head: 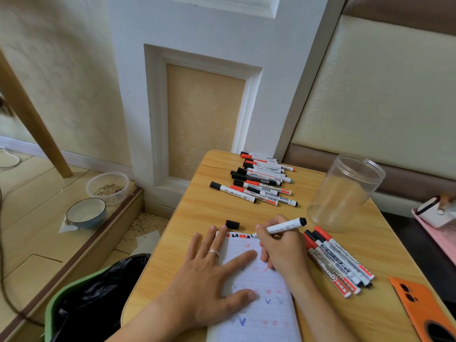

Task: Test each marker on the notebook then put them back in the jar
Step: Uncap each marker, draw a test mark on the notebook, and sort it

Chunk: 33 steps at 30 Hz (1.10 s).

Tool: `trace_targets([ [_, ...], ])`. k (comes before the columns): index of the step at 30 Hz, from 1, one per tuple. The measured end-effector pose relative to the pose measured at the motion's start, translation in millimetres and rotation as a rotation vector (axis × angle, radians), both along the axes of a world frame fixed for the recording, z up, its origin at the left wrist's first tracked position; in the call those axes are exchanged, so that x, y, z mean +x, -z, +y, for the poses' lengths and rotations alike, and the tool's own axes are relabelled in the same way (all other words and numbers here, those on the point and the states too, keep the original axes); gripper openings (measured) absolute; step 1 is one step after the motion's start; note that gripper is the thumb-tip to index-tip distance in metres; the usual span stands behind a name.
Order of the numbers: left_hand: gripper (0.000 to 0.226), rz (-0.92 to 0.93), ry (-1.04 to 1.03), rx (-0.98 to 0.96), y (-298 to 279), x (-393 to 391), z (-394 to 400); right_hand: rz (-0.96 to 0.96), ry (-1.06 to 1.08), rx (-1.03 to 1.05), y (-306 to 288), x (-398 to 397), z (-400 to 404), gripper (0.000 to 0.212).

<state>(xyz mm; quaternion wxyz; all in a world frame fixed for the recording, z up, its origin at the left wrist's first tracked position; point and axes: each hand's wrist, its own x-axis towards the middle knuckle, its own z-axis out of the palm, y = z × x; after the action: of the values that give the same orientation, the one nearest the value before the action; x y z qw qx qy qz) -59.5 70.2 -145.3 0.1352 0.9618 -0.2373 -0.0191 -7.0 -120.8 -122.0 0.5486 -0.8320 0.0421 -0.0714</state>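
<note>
Wood-grain laminate covers the small table [209, 208], which stands against a white panelled wall. On it lies a lined paper notebook [261, 292] with small red, blue and black test marks. The left hand [209, 275] rests flat on the notebook's left side, fingers straight and spread apart; a silver ring is on one finger. The right hand [278, 248] has its fingers curled around a white marker [281, 227] with a black end, and the tip touches the top edge of the page. A loose black cap [232, 224] lies on the table just beyond the notebook. The jar [345, 193] is of clear plastic, round, open at the top, and stands to the right, well apart from the hands. Near its base lies a small group of markers [338, 260] with red and black caps. A larger pile of markers [261, 181] lies at the far edge. An orange phone case [419, 309] is at the near right corner.
</note>
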Motion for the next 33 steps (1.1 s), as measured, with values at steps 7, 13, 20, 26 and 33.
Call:
trace_targets([
  [7,0.067,0.019,0.006,0.005,-2.5,-0.7,0.1,-0.001,0.021,0.000,2.5,0.1,-2.5,0.022],
  [13,0.067,0.037,0.007,0.017,-4.3,-0.8,0.3,-0.022,0.028,0.014,3.0,-1.5,-2.4,0.023],
  [20,0.066,0.019,-0.014,0.009,-0.4,-0.5,0.3,-0.009,-0.031,-0.033,1.7,-2.8,-3.0,0.024],
  [26,0.065,0.012,-0.028,0.006,-0.5,-2.3,0.2,0.018,-0.034,0.064,-7.5,-2.2,-5.0,0.020],
  [33,0.073,0.026,-0.034,-0.038,-4.3,-3.2,1.2,-0.002,-0.016,0.164,-0.6,-18.0,7.0,0.019],
])
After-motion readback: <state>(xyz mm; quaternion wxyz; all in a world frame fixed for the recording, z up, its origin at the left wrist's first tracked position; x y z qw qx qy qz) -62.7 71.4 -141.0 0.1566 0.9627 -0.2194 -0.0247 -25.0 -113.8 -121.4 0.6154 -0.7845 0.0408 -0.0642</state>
